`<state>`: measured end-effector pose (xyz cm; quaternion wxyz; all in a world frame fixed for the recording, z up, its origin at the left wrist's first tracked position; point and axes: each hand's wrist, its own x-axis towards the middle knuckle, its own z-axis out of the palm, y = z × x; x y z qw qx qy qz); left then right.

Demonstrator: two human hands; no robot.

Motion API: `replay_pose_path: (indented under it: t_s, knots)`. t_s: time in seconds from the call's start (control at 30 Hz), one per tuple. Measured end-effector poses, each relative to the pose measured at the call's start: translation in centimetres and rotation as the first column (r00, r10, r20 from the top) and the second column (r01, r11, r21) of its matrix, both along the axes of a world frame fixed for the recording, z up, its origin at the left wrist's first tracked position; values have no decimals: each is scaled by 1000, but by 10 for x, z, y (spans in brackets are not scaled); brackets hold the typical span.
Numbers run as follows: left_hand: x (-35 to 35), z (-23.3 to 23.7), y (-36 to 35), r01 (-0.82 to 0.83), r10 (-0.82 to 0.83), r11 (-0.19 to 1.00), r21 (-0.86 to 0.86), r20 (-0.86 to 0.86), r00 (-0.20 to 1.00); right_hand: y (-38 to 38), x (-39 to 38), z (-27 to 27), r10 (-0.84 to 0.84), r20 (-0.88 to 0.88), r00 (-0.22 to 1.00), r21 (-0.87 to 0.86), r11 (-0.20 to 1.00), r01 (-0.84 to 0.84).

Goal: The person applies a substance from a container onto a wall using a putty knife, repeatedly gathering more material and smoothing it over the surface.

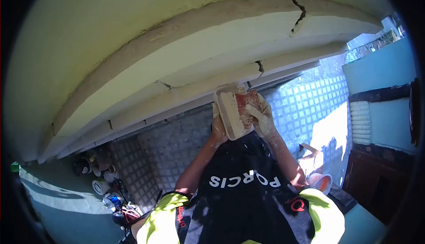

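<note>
A shallow tray (pixel 230 113) with pale, cream-coloured material in it is held up in front of my chest, below the cracked ledge (pixel 230 73). My left hand (pixel 218 122) grips the tray's left edge. In my right hand (pixel 264 116) is a reddish, plaster-smeared block (pixel 248 106), held over the tray's right side with the thumb across it. Pale dust or plaster coats both hands. The far fingers of my left hand are hidden behind the tray.
Stepped mouldings with dark cracks (pixel 298 14) curve overhead. On the tiled floor stands a bucket (pixel 319 183) at the lower right. Assorted containers (pixel 101 185) and bags lie at the lower left. A blue wall (pixel 383 71) rises at the right.
</note>
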<state>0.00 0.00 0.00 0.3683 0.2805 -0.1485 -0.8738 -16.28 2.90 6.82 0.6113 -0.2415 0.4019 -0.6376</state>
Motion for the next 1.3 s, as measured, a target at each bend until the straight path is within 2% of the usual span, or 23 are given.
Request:
replay_pose_path:
  t_s: [0.07,0.1,0.17,0.27,0.3,0.37,0.47,0.57,0.63,0.7,0.77,0.87,0.97,1.0,1.03,1.07,1.13,1.2,1.3]
  knots:
    - [8,-1,-6,52,-49,996,67,-43,998,-3,5,6,-69,68,995,-31,997,71]
    - [28,4,-2,60,-60,998,28,-25,998,3,21,10,-90,112,990,-26,995,94]
    - [15,5,2,99,-103,994,-44,-83,991,8,5,22,-157,108,982,-17,987,160]
    - [39,2,12,115,-128,969,-220,-46,991,23,7,13,-257,219,941,-2,965,263]
    - [55,-4,11,146,-131,944,-295,71,989,27,11,13,-281,279,918,10,957,290]
    - [75,-23,10,210,-92,874,-439,275,957,32,1,6,-360,258,897,-69,919,389]
    - [74,-16,6,85,-38,959,-270,176,984,21,-33,10,-545,96,833,-57,833,551]
    - [78,-13,7,57,-23,966,-252,135,991,10,-77,29,-675,-124,727,-184,736,652]
    - [81,-12,14,21,4,973,-231,111,994,7,-110,48,-666,-443,600,-114,705,700]
    - [79,-15,17,-19,55,963,-268,128,990,-11,-143,50,-804,-354,477,-332,585,740]
    - [77,-20,22,-53,127,932,-358,185,975,-24,-179,49,-841,-416,345,-466,523,714]
    - [66,-19,29,-31,261,828,-560,335,905,-47,-226,55,-819,-574,3,-615,434,658]
    - [58,-20,37,-32,371,756,-654,388,844,-78,-253,58,-838,-531,-123,-682,337,649]
    - [55,-21,39,-74,348,791,-607,348,871,-85,-248,67,-843,-516,-153,-711,322,625]
    - [52,-23,41,-114,334,820,-561,308,891,-88,-232,76,-861,-484,-158,-723,293,625]
    - [49,-25,43,-152,324,845,-513,265,908,-87,-222,74,-792,-600,-117,-651,398,646]
    - [43,-28,48,-201,319,874,-442,210,924,-79,-210,65,-759,-650,-38,-605,487,630]
    - [38,-30,51,-232,321,888,-397,174,931,-74,-205,57,-845,-533,44,-683,460,567]
    - [33,-28,54,-237,311,895,-378,149,939,-63,-225,65,-838,-545,17,-595,401,697]
